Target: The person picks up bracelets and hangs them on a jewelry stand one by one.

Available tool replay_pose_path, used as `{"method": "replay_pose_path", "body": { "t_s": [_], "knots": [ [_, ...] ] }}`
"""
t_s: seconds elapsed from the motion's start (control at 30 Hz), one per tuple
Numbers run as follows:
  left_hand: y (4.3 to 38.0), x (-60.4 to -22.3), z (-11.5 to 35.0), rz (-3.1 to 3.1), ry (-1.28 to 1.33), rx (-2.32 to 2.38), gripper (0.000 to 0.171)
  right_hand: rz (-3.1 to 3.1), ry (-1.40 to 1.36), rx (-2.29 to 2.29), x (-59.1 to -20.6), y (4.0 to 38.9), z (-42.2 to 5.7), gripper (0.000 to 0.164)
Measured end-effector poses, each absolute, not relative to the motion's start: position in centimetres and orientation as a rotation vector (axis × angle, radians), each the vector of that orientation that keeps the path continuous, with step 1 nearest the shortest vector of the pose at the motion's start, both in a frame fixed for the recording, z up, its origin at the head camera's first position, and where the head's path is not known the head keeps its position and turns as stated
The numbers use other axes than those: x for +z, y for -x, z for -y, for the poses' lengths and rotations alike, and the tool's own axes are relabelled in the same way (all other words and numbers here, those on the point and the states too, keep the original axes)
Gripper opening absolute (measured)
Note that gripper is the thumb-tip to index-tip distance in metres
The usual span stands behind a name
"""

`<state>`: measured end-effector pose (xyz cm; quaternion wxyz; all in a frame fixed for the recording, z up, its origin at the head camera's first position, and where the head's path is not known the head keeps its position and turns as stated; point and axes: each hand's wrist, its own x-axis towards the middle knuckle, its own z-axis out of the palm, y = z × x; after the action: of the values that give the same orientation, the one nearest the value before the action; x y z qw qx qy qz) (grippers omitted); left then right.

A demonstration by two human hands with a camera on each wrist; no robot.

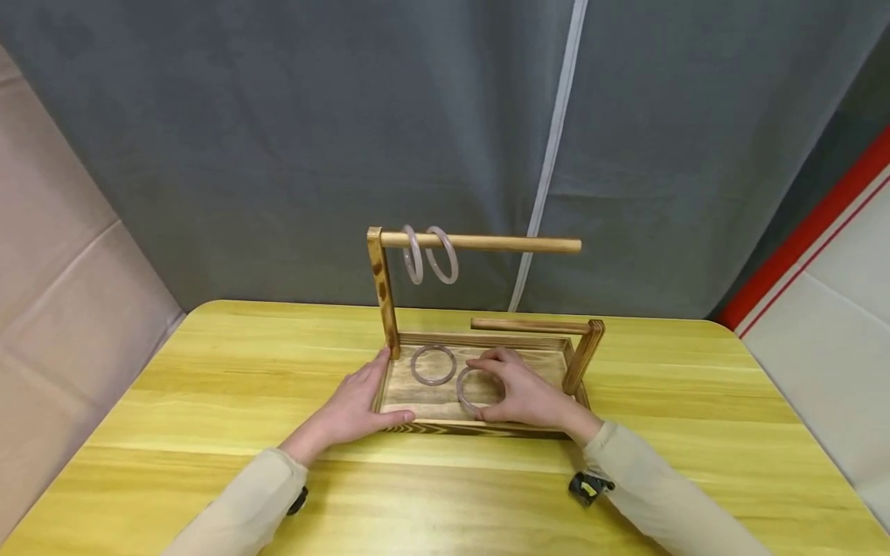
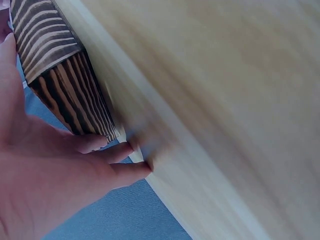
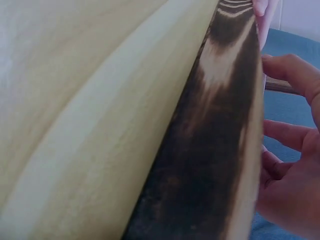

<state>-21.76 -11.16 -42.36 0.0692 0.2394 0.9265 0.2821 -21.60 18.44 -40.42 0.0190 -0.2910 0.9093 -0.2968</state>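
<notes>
Inside a shallow wooden tray (image 1: 426, 403) lie two pale, translucent bangles. My right hand (image 1: 526, 394) pinches the right bangle (image 1: 460, 390), with the thumb at its near side and the fingers at its far side. Left of it, the other bangle (image 1: 433, 383) lies flat on the tray floor. At the tray's left end, my left hand (image 1: 354, 408) rests with fingers extended along the side and the thumb over the front rim. Two more bangles (image 1: 419, 262) hang from the tall upper rod (image 1: 514, 243). In the right wrist view, the dark tray wall (image 3: 200, 140) hides the held bangle.
A wooden post (image 1: 383, 289) rises at the tray's left and carries the upper rod. From a shorter right post (image 1: 584, 357), a lower rod (image 1: 528, 326) reaches left above the tray's back. The tray stands on a yellow wooden table (image 1: 243, 386) before a grey curtain (image 1: 278, 154).
</notes>
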Motion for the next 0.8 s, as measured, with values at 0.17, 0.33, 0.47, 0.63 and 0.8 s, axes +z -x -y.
{"method": "replay_pose_path", "body": {
  "t_s": [0.17, 0.33, 0.47, 0.63, 0.8],
  "knots": [
    [21.7, -42.3, 11.2, -2.793, -0.715, 0.842, 0.110, -2.830, 0.914, -0.935, -39.9, 21.1, -18.3, 0.071],
    [21.7, -42.4, 11.2, -2.804, -0.720, 0.822, 0.109, -2.824, 0.931, -0.980, -39.7, 20.6, -18.4, 0.071],
    [21.8, -42.4, 11.2, -2.808, -0.723, 0.820, 0.110, -2.817, 0.929, -1.018, -39.6, 20.2, -18.5, 0.071],
    [21.8, -42.5, 11.2, -2.808, -0.732, 0.823, 0.110, -2.820, 0.892, -1.084, -39.3, 19.7, -18.9, 0.071],
    [21.8, -42.5, 11.2, -2.808, -0.733, 0.828, 0.109, -2.828, 0.850, -1.150, -38.8, 19.3, -19.3, 0.071]
  ]
}}
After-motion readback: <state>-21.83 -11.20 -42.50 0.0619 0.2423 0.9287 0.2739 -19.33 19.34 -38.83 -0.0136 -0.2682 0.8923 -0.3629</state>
